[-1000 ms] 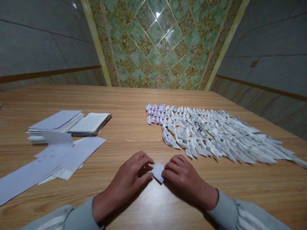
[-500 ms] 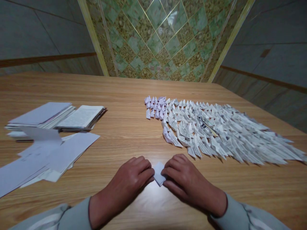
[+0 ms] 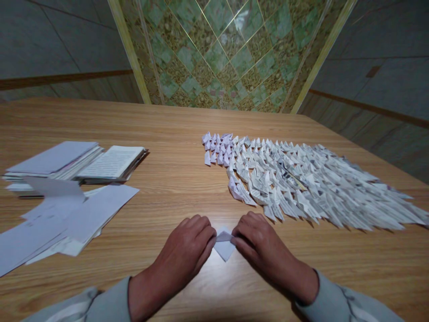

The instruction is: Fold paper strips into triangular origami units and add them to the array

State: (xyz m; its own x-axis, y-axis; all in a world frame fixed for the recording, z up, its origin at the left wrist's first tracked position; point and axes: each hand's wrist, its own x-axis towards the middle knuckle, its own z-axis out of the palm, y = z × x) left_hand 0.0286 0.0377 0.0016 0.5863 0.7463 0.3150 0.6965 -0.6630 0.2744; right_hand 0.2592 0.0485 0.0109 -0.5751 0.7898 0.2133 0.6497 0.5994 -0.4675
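Spread wider than before, the folded white paper (image 3: 224, 248) came to a downward point on the table. I saw, left to right: loose sheets (image 3: 75, 219); left hand (image 3: 183, 250) and right hand (image 3: 264, 250), fingers pinching the paper's sides; massed paper boats (image 3: 301, 183).

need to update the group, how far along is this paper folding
Done: rows of pointed origami pieces cover the table's right side, mostly printed paper, with plainer ones at the far left corner.

In hand: a small paper piece, part-folded, sits between the left hand and right hand, their fingers on it.

Left: loose white sheets and an open stack of printed pages lie unfolded at the left.
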